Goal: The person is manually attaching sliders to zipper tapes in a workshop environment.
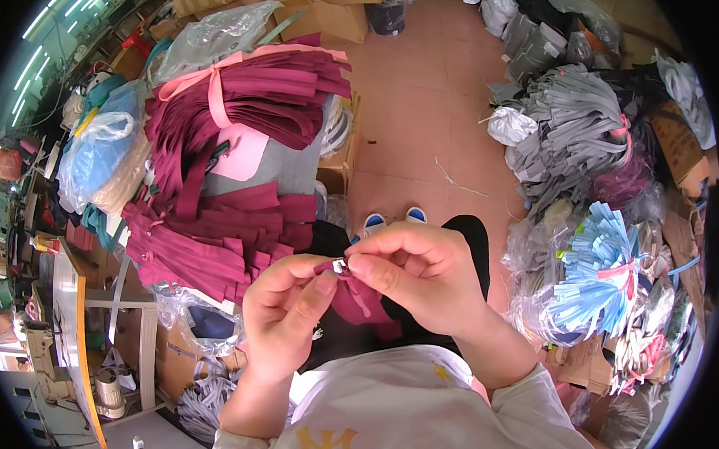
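Note:
Above my lap, both hands meet with their fingertips pinched. My left hand point(284, 306) grips the end of a maroon zipper tape point(357, 299) between thumb and forefinger. My right hand point(422, 276) pinches a small silver zipper slider point(339, 265) at that same end, its thumb right beside the metal. Below my fingers the tape hangs over my dark trousers, with a thin pinkish strip across it. Left of my hands lies a loose stack of maroon zipper tapes point(212, 237); behind it is a bundle of maroon tapes point(253, 89) tied with a pink band.
On the right are a tied grey bundle point(572, 126) and a light blue bundle point(597, 273) among clear plastic bags. Cardboard boxes point(322, 7) stand at the back. A wooden-edged table point(77, 332) is at the lower left. Reddish floor tiles point(414, 105) run between the piles.

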The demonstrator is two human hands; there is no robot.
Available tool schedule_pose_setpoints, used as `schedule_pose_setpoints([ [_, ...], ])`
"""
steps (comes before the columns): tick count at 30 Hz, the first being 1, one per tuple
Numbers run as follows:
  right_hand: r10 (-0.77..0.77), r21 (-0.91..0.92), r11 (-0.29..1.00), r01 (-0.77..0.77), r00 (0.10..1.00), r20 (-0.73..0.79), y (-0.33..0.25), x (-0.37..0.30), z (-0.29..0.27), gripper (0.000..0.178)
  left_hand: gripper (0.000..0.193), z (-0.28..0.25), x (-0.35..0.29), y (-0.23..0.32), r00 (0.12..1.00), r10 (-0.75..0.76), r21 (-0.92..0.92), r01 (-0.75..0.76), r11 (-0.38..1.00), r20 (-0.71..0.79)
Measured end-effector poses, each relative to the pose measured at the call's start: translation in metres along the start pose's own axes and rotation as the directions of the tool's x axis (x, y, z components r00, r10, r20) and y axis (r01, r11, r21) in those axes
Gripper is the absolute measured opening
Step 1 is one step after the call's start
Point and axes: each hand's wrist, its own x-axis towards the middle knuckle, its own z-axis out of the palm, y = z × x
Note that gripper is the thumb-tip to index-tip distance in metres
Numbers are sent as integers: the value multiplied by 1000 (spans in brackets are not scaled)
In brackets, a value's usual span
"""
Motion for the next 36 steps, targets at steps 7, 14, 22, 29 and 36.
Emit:
schedule_pose_setpoints([
  [7, -380, -455, 820, 347, 925, 20, -9, -2, -1, 40, 17, 0, -1, 1, 997, -24, -65, 19, 998, -71],
  [14, -581, -734, 461, 498, 795, 175, 3, 7, -3, 31, 12, 6, 2, 0, 994, 71, 111, -61, 992, -88],
  [22, -489, -678, 631, 377, 872, 30, 3, 2, 7, 18, 5, 11, 1, -2, 946, 322, 513, -263, 817, -28],
  [29, -250, -500, 840, 211, 968, -10, -5, -11, 10, 13, 7, 12, 4, -4, 809, 559, 755, -479, 447, 182],
  [36, -98, -585, 797, 150, 988, 120, -10, -12, 12, 12, 7, 7, 1, -6, 715, 640, 818, -527, 230, 281],
])
